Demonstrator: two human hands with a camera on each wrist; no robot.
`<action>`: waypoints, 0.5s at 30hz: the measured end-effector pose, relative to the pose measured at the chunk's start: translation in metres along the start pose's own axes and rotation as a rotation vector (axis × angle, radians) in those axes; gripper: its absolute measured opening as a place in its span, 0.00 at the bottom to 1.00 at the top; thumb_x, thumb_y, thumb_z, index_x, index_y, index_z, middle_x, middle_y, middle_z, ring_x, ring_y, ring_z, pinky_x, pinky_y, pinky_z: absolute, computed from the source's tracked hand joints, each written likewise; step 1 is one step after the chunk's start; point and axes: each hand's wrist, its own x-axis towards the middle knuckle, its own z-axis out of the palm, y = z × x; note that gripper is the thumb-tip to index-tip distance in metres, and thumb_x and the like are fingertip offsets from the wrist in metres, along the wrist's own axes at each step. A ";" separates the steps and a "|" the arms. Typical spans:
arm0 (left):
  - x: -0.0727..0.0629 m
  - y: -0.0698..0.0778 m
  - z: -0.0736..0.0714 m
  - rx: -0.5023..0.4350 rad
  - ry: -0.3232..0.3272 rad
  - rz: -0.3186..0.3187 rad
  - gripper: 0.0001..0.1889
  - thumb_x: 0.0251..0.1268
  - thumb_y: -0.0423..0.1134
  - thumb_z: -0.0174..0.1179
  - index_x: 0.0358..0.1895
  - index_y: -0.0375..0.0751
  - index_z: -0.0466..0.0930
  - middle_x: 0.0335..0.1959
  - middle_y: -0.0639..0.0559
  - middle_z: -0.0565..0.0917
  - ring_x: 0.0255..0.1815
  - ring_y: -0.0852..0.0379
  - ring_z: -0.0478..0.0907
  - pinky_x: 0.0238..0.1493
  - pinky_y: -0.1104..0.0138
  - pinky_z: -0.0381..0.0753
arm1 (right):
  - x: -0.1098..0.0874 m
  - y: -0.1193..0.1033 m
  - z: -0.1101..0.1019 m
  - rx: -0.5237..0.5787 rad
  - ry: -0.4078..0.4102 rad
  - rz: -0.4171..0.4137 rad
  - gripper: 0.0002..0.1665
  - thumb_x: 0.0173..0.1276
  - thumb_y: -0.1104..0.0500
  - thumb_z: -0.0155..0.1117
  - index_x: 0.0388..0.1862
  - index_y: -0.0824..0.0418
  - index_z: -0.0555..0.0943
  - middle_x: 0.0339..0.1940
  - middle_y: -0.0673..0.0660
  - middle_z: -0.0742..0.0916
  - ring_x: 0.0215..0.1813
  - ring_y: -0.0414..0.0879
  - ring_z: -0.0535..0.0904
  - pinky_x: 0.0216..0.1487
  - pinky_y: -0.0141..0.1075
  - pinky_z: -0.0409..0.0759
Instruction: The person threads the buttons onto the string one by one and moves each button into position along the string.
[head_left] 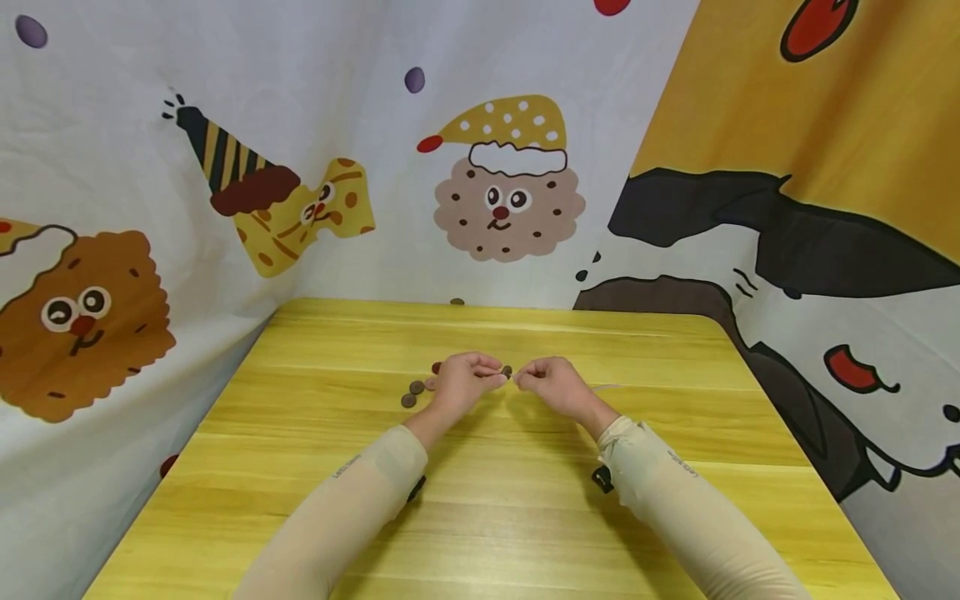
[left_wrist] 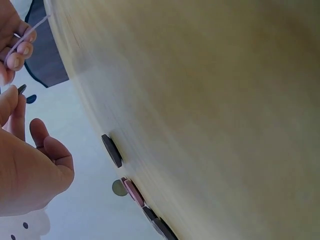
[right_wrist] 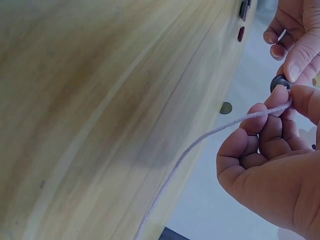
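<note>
Between the thumb and fingertips of my left hand [head_left: 461,382] is a small dark round button [head_left: 507,371], pinched by its edge above the table; its rim shows in the right wrist view [right_wrist: 278,80]. My right hand [head_left: 555,385] pinches a thin pale-purple cord [right_wrist: 200,138] close to its end, right beside the button. From those fingertips the cord trails down across the right palm side and hangs toward the table. The two hands nearly meet. Whether the cord tip enters the button is hidden by the fingers.
Left of my left hand several loose buttons lie on the wooden table [head_left: 480,517]: dark ones [head_left: 408,401], a pink one [head_left: 430,383] and a red one [head_left: 437,367]. A printed cartoon curtain [head_left: 390,250] hangs behind the far table edge.
</note>
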 end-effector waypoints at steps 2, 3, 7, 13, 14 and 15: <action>0.000 0.000 0.001 0.008 -0.005 0.006 0.06 0.66 0.49 0.77 0.42 0.59 0.91 0.36 0.66 0.93 0.48 0.57 0.89 0.75 0.22 0.26 | 0.000 0.000 0.000 -0.001 0.000 0.000 0.16 0.80 0.52 0.63 0.52 0.60 0.90 0.53 0.57 0.92 0.38 0.46 0.75 0.43 0.38 0.76; 0.000 0.000 0.001 0.009 -0.008 0.010 0.06 0.66 0.49 0.77 0.41 0.59 0.91 0.36 0.66 0.93 0.48 0.57 0.89 0.75 0.21 0.25 | 0.000 0.000 0.000 -0.003 -0.001 -0.001 0.16 0.80 0.52 0.63 0.53 0.60 0.90 0.53 0.57 0.92 0.39 0.46 0.76 0.44 0.37 0.77; -0.001 0.001 0.002 -0.001 -0.028 0.029 0.06 0.66 0.48 0.77 0.42 0.58 0.91 0.36 0.65 0.93 0.45 0.59 0.89 0.78 0.24 0.29 | -0.001 -0.001 0.000 -0.005 -0.007 -0.001 0.15 0.81 0.53 0.62 0.53 0.59 0.90 0.54 0.57 0.92 0.38 0.46 0.75 0.44 0.38 0.77; -0.002 0.001 0.003 -0.081 -0.078 0.069 0.06 0.68 0.41 0.76 0.45 0.49 0.91 0.39 0.56 0.94 0.40 0.59 0.90 0.51 0.56 0.90 | -0.001 -0.001 0.000 0.001 -0.010 0.003 0.14 0.81 0.52 0.63 0.52 0.57 0.90 0.53 0.56 0.91 0.31 0.46 0.69 0.40 0.38 0.74; -0.002 0.002 0.003 -0.079 -0.079 0.076 0.07 0.68 0.41 0.76 0.45 0.49 0.91 0.40 0.55 0.93 0.40 0.59 0.90 0.49 0.60 0.90 | -0.002 -0.001 0.000 0.005 -0.010 0.006 0.14 0.80 0.52 0.63 0.51 0.57 0.90 0.52 0.57 0.91 0.30 0.45 0.68 0.38 0.38 0.74; -0.003 0.002 0.003 -0.079 -0.081 0.082 0.07 0.68 0.41 0.76 0.45 0.49 0.92 0.40 0.55 0.93 0.40 0.59 0.89 0.45 0.62 0.91 | -0.002 -0.001 0.000 0.010 -0.012 0.006 0.13 0.80 0.52 0.64 0.51 0.57 0.90 0.51 0.58 0.91 0.28 0.45 0.67 0.36 0.38 0.73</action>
